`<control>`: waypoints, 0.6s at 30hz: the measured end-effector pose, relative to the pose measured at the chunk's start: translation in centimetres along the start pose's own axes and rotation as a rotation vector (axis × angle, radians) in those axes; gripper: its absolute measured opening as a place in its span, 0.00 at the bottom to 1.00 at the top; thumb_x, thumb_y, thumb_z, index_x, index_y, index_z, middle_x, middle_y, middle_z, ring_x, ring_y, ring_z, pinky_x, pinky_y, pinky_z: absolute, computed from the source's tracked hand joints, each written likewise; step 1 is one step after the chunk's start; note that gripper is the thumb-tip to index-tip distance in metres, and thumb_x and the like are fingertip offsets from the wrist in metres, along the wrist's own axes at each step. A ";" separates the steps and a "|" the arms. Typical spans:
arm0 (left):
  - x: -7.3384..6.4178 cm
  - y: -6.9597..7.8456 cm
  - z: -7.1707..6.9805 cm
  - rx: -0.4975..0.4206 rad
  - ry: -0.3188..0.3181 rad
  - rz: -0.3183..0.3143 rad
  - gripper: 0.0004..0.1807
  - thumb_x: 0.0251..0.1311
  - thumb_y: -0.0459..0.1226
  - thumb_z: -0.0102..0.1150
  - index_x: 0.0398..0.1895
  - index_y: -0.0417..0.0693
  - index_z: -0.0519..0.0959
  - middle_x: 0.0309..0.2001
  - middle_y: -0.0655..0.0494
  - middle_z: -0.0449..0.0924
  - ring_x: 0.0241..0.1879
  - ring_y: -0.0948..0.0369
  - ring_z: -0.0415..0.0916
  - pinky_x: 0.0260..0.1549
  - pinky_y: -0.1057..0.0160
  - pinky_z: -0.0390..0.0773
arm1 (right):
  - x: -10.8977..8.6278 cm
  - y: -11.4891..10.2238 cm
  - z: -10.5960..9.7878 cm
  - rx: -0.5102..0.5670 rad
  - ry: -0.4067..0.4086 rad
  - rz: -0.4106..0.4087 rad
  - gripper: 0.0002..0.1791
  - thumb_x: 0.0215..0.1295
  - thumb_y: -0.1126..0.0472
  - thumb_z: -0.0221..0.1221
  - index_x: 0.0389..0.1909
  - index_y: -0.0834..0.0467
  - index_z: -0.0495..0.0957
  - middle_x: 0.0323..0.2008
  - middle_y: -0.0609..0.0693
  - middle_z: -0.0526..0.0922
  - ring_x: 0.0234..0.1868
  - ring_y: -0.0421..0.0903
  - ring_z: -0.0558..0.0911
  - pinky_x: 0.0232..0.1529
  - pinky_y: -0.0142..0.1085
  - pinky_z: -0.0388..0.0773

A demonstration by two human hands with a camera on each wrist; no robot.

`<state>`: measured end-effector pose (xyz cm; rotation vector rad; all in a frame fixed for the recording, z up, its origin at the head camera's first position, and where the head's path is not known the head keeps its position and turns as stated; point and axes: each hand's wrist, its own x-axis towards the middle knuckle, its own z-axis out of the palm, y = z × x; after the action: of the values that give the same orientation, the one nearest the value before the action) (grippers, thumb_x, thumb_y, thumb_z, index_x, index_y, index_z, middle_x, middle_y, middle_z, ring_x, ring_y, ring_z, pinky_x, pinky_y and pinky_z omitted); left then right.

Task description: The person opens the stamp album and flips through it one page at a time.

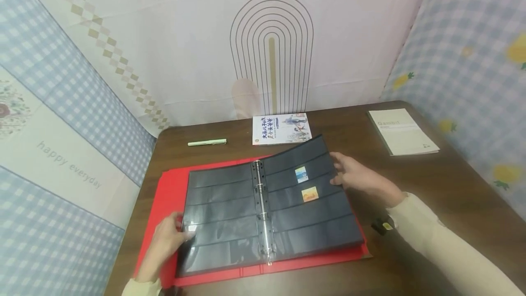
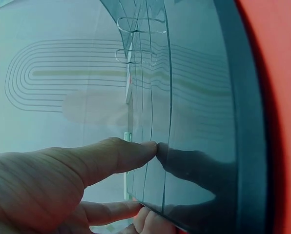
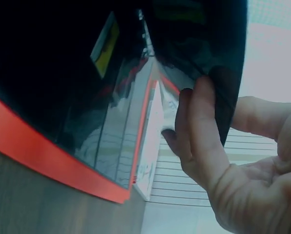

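A red stamp album (image 1: 170, 177) lies open on the table, its black pocket pages held by metal rings down the middle. My right hand (image 1: 353, 172) pinches the outer edge of the right page (image 1: 314, 227), whose upper corner is raised and bent. In the right wrist view, the fingers (image 3: 204, 126) and thumb lie on opposite faces of that page. A blue stamp (image 1: 302, 175) and an orange stamp (image 1: 310, 194) sit in its pockets. My left hand (image 1: 166, 236) holds the outer edge of the left page (image 1: 222, 218), thumb on top, other fingers at the edge.
Behind the album lie a light green pen (image 1: 207, 142) and a white illustrated book (image 1: 281, 129). A pale book (image 1: 402, 131) lies at the right back of the brown table (image 1: 328, 124). A small dark object (image 1: 382, 226) shows by the right sleeve. Patterned cloth hangs around the table.
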<state>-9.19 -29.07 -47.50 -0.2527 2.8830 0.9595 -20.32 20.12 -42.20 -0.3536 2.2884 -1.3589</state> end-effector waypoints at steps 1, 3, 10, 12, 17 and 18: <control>0.0 0.0 0.0 0.001 -0.002 -0.002 0.37 0.45 0.32 0.77 0.58 0.23 0.71 0.38 0.38 0.82 0.41 0.43 0.80 0.41 0.44 0.80 | -0.1 -0.2 0.0 0.002 -0.007 -0.001 0.53 0.60 0.73 0.60 0.76 0.74 0.34 0.71 0.84 0.47 0.69 0.79 0.56 0.52 0.56 0.79; 0.0 0.0 0.0 0.008 -0.007 -0.008 0.37 0.46 0.32 0.76 0.59 0.23 0.71 0.38 0.37 0.82 0.42 0.43 0.80 0.41 0.43 0.80 | -0.4 -0.6 0.0 0.009 -0.017 -0.003 0.53 0.60 0.73 0.60 0.76 0.75 0.34 0.69 0.85 0.49 0.68 0.80 0.59 0.48 0.53 0.82; 0.0 0.2 -0.1 0.025 -0.026 -0.012 0.37 0.48 0.33 0.75 0.59 0.22 0.70 0.38 0.37 0.81 0.40 0.44 0.80 0.39 0.45 0.80 | -1.1 -1.7 0.2 0.040 -0.041 -0.028 0.53 0.57 0.76 0.58 0.77 0.73 0.34 0.68 0.85 0.54 0.66 0.78 0.63 0.42 0.49 0.83; 0.0 0.2 -0.2 0.030 -0.030 -0.008 0.37 0.48 0.34 0.75 0.59 0.22 0.70 0.38 0.37 0.81 0.40 0.44 0.79 0.40 0.44 0.80 | -1.4 -2.0 0.2 0.035 -0.046 -0.043 0.52 0.58 0.75 0.57 0.77 0.72 0.34 0.67 0.84 0.55 0.65 0.77 0.67 0.41 0.48 0.83; 0.0 0.4 -0.2 0.034 -0.042 -0.013 0.40 0.49 0.36 0.75 0.61 0.22 0.69 0.39 0.37 0.81 0.42 0.43 0.79 0.42 0.43 0.79 | -1.9 -2.9 0.3 0.030 -0.040 -0.076 0.50 0.62 0.75 0.56 0.78 0.70 0.36 0.67 0.82 0.60 0.59 0.70 0.76 0.38 0.45 0.82; -0.1 0.4 -0.2 0.033 -0.044 -0.017 0.40 0.49 0.36 0.75 0.62 0.22 0.68 0.39 0.37 0.81 0.42 0.43 0.79 0.42 0.43 0.79 | -2.0 -3.1 0.4 0.033 -0.035 -0.078 0.49 0.62 0.75 0.55 0.78 0.70 0.36 0.67 0.81 0.61 0.57 0.68 0.78 0.36 0.45 0.82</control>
<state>-9.21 -28.89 -47.09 -0.2499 2.8489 0.9022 -18.45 19.22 -39.11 -0.4568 2.2422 -1.4158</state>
